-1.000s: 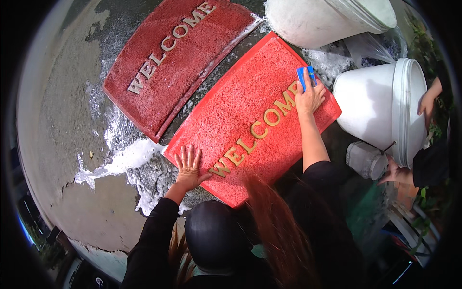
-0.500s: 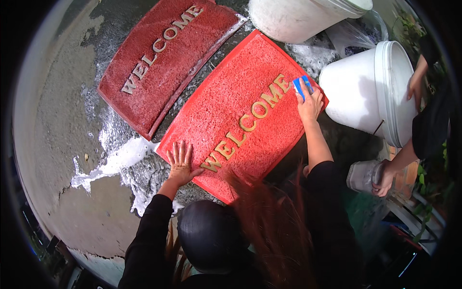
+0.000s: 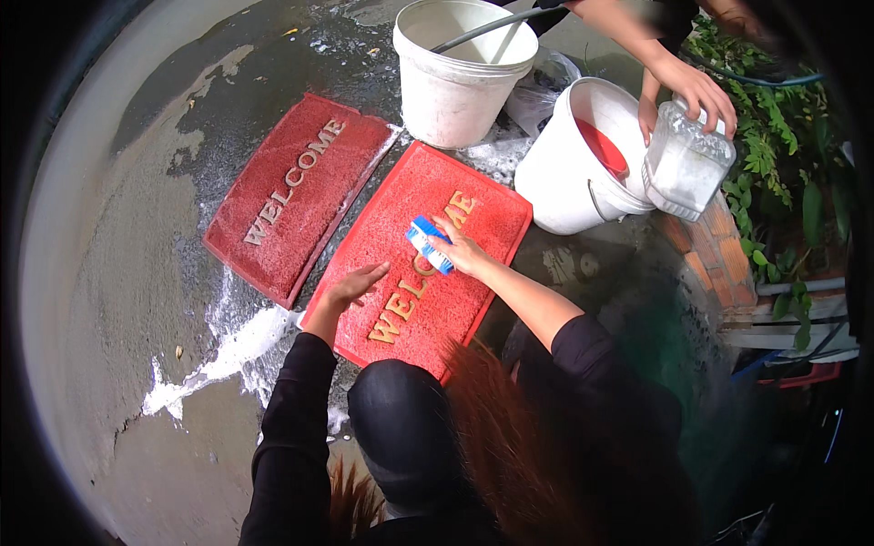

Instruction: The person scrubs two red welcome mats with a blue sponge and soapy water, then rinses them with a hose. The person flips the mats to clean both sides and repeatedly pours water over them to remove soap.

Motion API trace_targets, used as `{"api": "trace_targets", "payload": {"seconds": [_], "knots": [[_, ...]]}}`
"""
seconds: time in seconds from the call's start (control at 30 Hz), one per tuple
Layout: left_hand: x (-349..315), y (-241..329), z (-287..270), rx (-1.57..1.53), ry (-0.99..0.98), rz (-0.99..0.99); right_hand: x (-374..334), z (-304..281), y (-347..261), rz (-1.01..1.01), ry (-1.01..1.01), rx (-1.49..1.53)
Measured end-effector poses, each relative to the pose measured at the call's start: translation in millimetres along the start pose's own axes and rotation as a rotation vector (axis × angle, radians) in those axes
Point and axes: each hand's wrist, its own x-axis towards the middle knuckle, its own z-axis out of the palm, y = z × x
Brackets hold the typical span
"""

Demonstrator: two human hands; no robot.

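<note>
A blue-and-white scrub brush (image 3: pixel 429 243) is in my right hand (image 3: pixel 464 252), above the middle of the bright red doormat (image 3: pixel 487 211) and its raised gold lettering. Part of the lettering is hidden behind the brush and hand. Over the mat's left part hangs my left hand (image 3: pixel 355 288), fingers stretched out and holding nothing. To the left lies a darker red doormat (image 3: pixel 314 207) with pale lettering, its lower right edge close to the bright one.
White foam (image 3: pixel 238 346) spreads over wet concrete. Beyond the mats stands a white bucket (image 3: pixel 446 100) with a hose (image 3: pixel 492 29) in it. Another person's hand (image 3: pixel 696 89) grips a clear plastic container (image 3: pixel 689 168) beside a tilted white bucket (image 3: pixel 551 187). Bricks (image 3: pixel 719 259) and plants (image 3: pixel 774 150) border the right.
My right hand has brought the brush from the mat's far right corner to its middle. My left hand has lifted off the mat. The other person's container has moved up beside the tilted bucket.
</note>
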Motion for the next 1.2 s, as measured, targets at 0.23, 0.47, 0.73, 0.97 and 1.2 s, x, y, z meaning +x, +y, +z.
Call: {"api": "trace_targets", "payload": {"seconds": [0.23, 0.47, 0.73, 0.97, 1.2], "knots": [[-10.6, 153.5, 90.4, -0.853, 0.040, 0.463, -35.4, -66.5, -100.3, -0.174, -0.044, -0.911], [-18.8, 126.0, 81.8, -0.464, 0.426, 0.337, -60.3, -281.1, -169.4, 0.370, 0.678, -0.984], [-29.2, 78.7, 53.1, -0.166, 0.692, 0.145, 29.2, -460.5, 42.9, 0.498, 0.459, -0.900], [-39.7, 63.4, 54.1, -0.001, 0.679, 0.044, 31.2, -341.8, -82.5, 0.644, -0.108, -1.877], [-22.7, 66.9, 49.9, 0.178, 0.648, -0.008, 47.0, -348.9, -32.8, 0.427, -0.119, -1.837]]}}
